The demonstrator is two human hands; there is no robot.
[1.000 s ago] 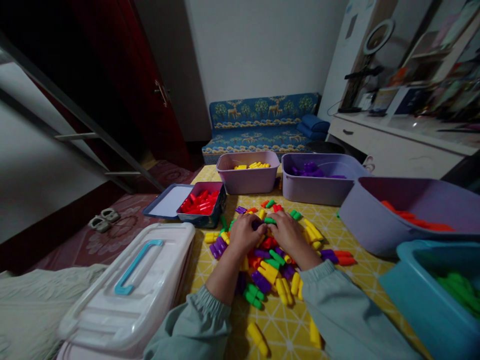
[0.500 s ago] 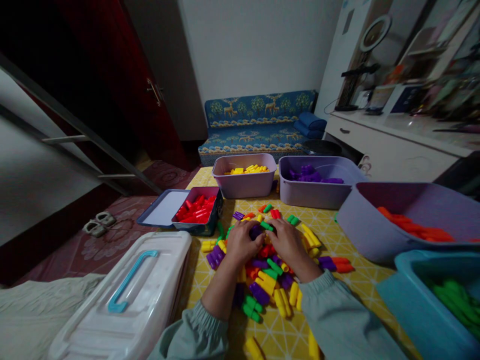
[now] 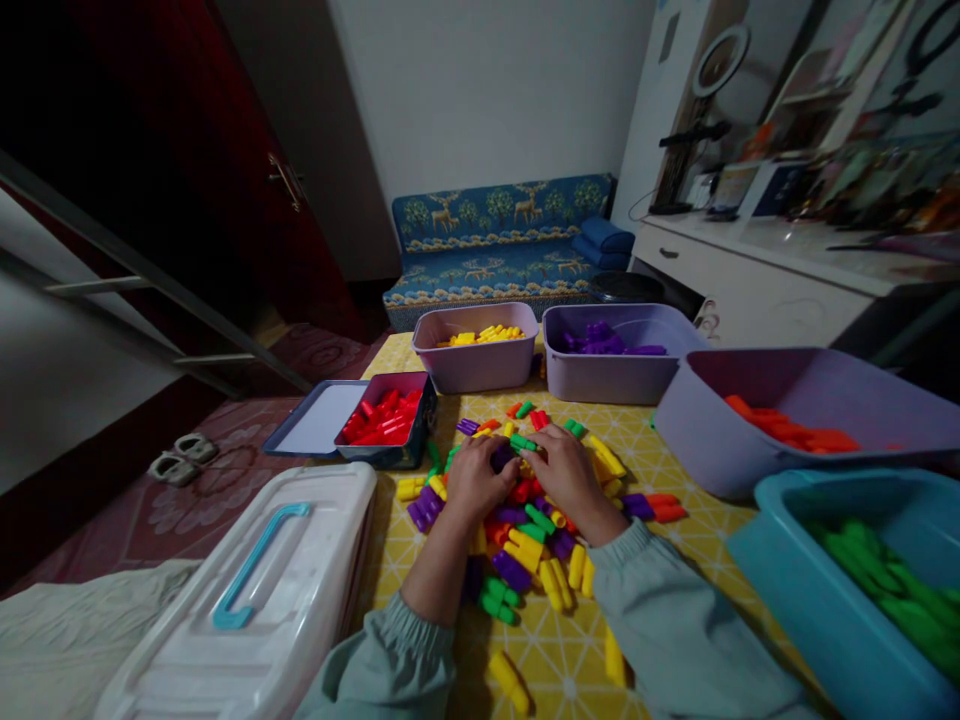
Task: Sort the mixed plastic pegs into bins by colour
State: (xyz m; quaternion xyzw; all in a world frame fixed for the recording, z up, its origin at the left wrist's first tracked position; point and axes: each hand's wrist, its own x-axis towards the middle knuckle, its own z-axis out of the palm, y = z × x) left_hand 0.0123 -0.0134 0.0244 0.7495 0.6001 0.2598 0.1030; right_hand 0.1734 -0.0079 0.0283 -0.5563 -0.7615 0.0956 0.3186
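Both my hands are over a heap of bullet-shaped plastic building blocks (image 3: 528, 550) in yellow, purple, green, red and orange. My left hand (image 3: 474, 482) is curled round a purple block (image 3: 501, 458), with thumb and fingers closed on it. Close against it, my right hand (image 3: 570, 480) has its fingertips on a green block (image 3: 523, 442). Whether the green and purple blocks are joined is hard to make out between the fingers. Red blocks (image 3: 525, 490) lie just below the fingertips, partly covered by my hands.
Behind the heap stand a lilac bin (image 3: 472, 372) of yellow blocks and another bin (image 3: 607, 380) of purple ones. To the right are a bin (image 3: 705, 440) of orange blocks and a teal bin (image 3: 832, 580) of green ones. A tin (image 3: 401, 455) of red blocks and a lidded white box (image 3: 300, 560) sit left.
The whole view has shifted slightly, so the bins and sofa appear further left. My hands stay together over the heap with nearly the same hold.
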